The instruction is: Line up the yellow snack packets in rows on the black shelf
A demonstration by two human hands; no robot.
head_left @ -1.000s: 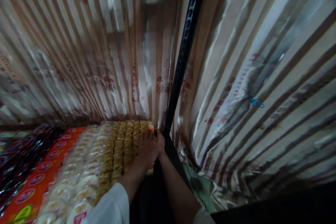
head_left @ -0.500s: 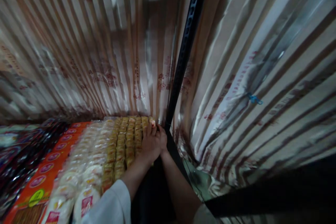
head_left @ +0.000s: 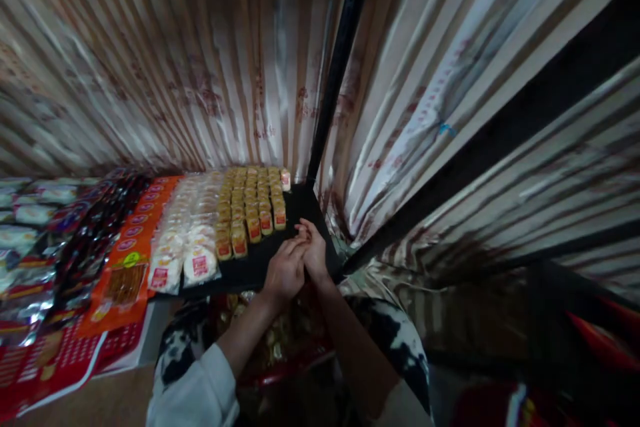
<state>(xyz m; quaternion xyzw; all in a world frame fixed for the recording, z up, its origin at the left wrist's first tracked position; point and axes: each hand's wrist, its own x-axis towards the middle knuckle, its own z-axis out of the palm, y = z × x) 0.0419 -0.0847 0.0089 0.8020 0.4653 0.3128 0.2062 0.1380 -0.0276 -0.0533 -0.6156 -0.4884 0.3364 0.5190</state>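
Observation:
My left hand [head_left: 286,270] and my right hand [head_left: 315,248] are drawn together, touching, over the bare right part of a black shelf [head_left: 300,203]. Their fingers are curled and pressed together; whether anything lies between them is hidden. Just left of them stand rows of small yellow-wrapped packets [head_left: 253,203], with red labels on the front ones. One paler packet [head_left: 285,179] stands at the back right end of these rows. Below my forearms, a red-edged container [head_left: 273,373] holds more yellowish wrapped packets, partly covered by my arms.
Left of the yellow packets lie round white packaged cakes [head_left: 201,261], orange packs [head_left: 131,247] and dark shiny packs [head_left: 97,240]. A black upright post [head_left: 333,73] stands at the corner. Striped plastic sheeting [head_left: 200,60] hangs behind. A red basket [head_left: 55,367] is at lower left.
Both hands have come back from the shelf's far corner toward me, still together. The paler packet by my fingers now stands alone at the back. The view has shifted, showing the container below.

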